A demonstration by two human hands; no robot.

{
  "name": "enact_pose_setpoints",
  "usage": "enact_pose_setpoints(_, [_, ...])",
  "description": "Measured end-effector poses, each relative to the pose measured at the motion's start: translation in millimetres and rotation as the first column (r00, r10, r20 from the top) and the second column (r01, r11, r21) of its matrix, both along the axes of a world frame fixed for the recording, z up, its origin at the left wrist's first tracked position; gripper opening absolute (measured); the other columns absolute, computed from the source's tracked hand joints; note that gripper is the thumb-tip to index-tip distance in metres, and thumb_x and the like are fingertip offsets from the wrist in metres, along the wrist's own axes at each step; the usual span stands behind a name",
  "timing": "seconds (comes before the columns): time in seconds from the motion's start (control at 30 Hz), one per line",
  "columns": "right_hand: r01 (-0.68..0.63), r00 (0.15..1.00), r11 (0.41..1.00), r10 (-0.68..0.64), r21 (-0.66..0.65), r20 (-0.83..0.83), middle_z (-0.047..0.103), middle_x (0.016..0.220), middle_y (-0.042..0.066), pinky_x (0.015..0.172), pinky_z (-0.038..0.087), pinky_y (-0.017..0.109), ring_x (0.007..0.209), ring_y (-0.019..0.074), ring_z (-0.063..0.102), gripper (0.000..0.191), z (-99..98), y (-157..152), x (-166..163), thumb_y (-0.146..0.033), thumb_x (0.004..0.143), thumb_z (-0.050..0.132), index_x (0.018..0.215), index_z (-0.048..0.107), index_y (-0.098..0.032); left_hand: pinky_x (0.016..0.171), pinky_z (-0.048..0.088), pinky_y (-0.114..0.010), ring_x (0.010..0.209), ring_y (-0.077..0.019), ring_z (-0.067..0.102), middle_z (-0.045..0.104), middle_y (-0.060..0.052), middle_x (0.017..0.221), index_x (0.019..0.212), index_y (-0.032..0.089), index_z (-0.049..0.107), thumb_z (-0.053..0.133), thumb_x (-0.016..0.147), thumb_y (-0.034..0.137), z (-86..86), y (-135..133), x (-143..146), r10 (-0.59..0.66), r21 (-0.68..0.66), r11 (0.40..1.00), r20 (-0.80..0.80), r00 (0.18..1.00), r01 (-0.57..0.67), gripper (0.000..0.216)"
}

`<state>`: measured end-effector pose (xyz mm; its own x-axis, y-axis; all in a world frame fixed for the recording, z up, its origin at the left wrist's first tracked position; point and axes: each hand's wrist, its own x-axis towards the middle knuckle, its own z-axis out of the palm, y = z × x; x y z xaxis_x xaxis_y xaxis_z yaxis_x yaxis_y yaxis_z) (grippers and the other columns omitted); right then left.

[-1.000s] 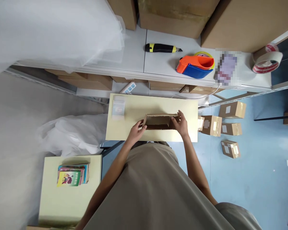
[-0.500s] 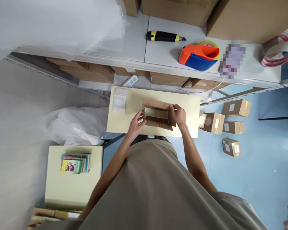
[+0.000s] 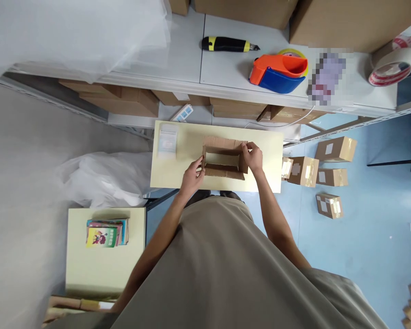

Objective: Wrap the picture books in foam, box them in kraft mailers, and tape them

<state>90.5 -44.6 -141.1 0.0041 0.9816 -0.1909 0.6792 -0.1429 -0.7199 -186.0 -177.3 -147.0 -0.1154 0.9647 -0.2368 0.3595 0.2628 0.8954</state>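
Open carton (image 3: 225,171): plain brown cardboard, held over the pale yellow desk (image 3: 267,157). Long flaps are splayed outward, and you can see desk straight through the middle, so it's open top and bottom. Can't tell if the lower edge actually touches down.
Left hand (image 3: 192,177): at the carton's left end, fingers partly curled, just a slim gap to the thumb with the cardboard wall pinched in it.
Right hand (image 3: 254,157): pretty much the same deal at the carton's right end, up by the far corner, thumb and fingers closed down on the edge.
Clear plastic stack (image 3: 167,140): left of the carton, same desk, kinda washed out.
Utility knife (image 3: 230,44): black and yellow, beyond the carton on the grey shelf (image 3: 222,68).
Tape dispenser (image 3: 281,73): orange and blue, beyond the carton and a bit right.
Tape roll (image 3: 393,67): white and red, way further right of the carton, same shelf.
Books (image 3: 102,236): small overlapping pile, left of the carton and closer to the person, on a second desk (image 3: 89,269).
Taped boxes (image 3: 332,150): on the blue floor, right of the carton.
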Motion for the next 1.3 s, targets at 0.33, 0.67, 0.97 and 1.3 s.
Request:
enact_pose_setpoints(0.33, [0.031, 0.999, 0.999, -0.031, -0.011, -0.015, 0.081, 0.111, 0.014, 0.094, 0.056, 0.044, 0.101, 0.0316, 0.074, 0.055, -2.4, 6, -5, -0.075, 0.107, 0.043, 0.099, 0.066, -0.026, 0.105, 0.064, -0.04, 0.112, -0.0237, 0.077, 0.068, -0.013, 0.147, 0.152, 0.024, 0.064, 0.062, 0.1, 0.016, 4.9, 14, 2, -0.068, -0.025, 0.998, -0.317, 0.946, 0.063, 0.053])
enact_pose_setpoints(0.67, [0.106, 0.922, 0.99, -0.134, -0.095, -0.364, 0.076, 0.133, 0.015, 0.074, 0.066, 0.04, 0.094, 0.027, 0.078, 0.069, 21.7, -32, 21, -0.083, 0.098, 0.057, 0.129, 0.07, -0.023, 0.098, 0.066, -0.041, 0.112, -0.0271, 0.078, 0.069, -0.017, 0.149, 0.153, 0.021, 0.061, 0.067, 0.104, 0.04, 3.4, 22, -6, -0.055, -0.094, 0.995, -0.254, 0.966, 0.032, 0.053])
enact_pose_setpoints(0.97, [0.096, 0.921, 0.988, -0.135, -0.123, -0.365, 0.069, 0.148, 0.022, 0.097, 0.066, 0.052, 0.119, 0.0345, 0.075, 0.084, 0.3, -60, 33, -0.077, 0.088, 0.074, 0.15, 0.06, -0.022, 0.11, 0.061, -0.044, 0.145, -0.0346, 0.063, 0.052, -0.019, 0.169, 0.171, 0.026, 0.04, 0.091, 0.084, 0.053, 9.9, 21, -10, -0.17, -0.042, 0.985, -0.073, 0.983, 0.167, 0.104])
enact_pose_setpoints(1.3, [-0.061, 0.981, 0.993, 0.042, -0.097, -0.187, 0.075, 0.128, 0.013, 0.084, 0.067, 0.047, 0.092, 0.0281, 0.076, 0.085, -0.8, -41, 17, -0.065, 0.091, 0.071, 0.163, 0.05, -0.025, 0.103, 0.061, -0.043, 0.12, -0.0324, 0.077, 0.068, -0.019, 0.152, 0.177, 0.026, 0.025, 0.092, 0.087, 0.051, 19.4, 25, -2, -0.077, -0.106, 0.993, -0.212, 0.974, 0.056, 0.115])
